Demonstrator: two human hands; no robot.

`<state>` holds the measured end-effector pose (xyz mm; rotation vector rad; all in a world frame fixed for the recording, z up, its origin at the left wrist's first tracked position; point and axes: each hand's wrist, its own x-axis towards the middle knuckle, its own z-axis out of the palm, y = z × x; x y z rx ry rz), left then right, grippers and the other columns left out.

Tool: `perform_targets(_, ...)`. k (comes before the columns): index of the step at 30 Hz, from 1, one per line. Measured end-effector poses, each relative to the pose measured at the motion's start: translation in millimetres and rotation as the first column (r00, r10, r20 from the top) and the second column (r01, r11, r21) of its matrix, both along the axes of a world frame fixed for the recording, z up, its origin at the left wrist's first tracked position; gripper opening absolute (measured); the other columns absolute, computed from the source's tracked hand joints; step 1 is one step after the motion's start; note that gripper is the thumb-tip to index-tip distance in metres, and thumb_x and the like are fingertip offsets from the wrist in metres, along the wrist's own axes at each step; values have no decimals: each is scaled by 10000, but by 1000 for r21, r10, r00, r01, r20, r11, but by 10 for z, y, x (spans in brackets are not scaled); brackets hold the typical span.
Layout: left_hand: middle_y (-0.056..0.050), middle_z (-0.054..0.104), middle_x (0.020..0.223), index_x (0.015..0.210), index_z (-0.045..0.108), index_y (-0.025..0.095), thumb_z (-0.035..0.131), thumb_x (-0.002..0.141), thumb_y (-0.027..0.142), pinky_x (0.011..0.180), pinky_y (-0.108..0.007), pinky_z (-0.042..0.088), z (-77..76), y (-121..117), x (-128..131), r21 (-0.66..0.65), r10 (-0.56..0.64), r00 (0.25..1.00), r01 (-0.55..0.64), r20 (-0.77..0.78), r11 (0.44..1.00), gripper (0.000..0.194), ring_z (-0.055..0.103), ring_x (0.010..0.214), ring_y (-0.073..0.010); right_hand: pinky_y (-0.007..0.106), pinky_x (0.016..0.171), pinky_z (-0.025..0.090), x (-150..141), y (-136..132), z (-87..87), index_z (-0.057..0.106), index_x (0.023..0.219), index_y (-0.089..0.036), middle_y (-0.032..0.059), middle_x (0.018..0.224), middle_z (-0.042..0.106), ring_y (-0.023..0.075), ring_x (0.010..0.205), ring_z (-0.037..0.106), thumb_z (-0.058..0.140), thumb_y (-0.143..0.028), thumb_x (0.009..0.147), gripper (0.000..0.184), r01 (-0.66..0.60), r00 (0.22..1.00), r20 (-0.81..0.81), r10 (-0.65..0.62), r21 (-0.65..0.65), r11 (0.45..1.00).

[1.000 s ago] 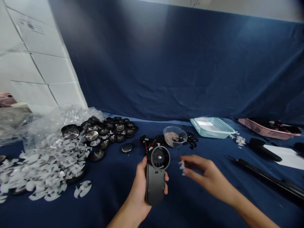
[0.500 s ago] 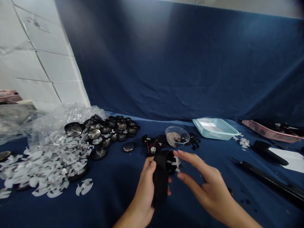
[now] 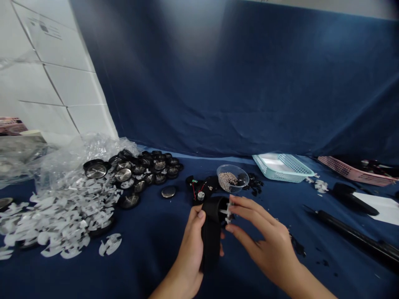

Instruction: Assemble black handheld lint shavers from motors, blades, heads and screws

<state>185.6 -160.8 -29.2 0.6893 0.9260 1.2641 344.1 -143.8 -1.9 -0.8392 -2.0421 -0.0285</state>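
Blue cloth (image 3: 140, 261) lies beneath the black housing (image 3: 211, 245) my left hand (image 3: 189, 251) curls around; my barely open right hand (image 3: 268, 236) pinches a white piece (image 3: 229, 212) at its mouth.

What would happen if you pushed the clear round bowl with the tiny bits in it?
The clear bowl would probably slide rather than roll, since it sits upright. It looks like thin plastic, so likely light and a little bendy. A hard push might spill the small metallic-looking pieces, because no lid covers them.
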Motion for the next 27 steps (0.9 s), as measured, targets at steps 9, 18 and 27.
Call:
perform_targets(9,-16,641,684,1061,465,246,413,876,579,499,-288,515,-22,-17,20,-7,-36,999,37,33,999,385,591,554,-169,388,872,495,64,-3,49,609,1194,-185,95,1109,572,202,1065,523,536,-33,870,365,-56,998,17,56,0,998)
perform_targets(18,4,611,684,1049,501,252,436,873,573,477,-235,483,-3,-35,13,-4,-25,1000,25,-8,1000,372,591,559,-145,370,758,489,52,26,103,652,930,-216,13,910,679,189,899,532,652,-37,800,221,4,1000,9,-5,82,997)
perform_targets(27,14,583,657,1057,505,247,420,872,583,470,-230,471,-1,-43,29,-30,-29,1000,29,-12,999,393,570,544,-136,348,737,474,44,-25,76,633,1071,-195,43,946,659,180,869,522,581,-20,846,289,13,999,30,-14,27,1000)
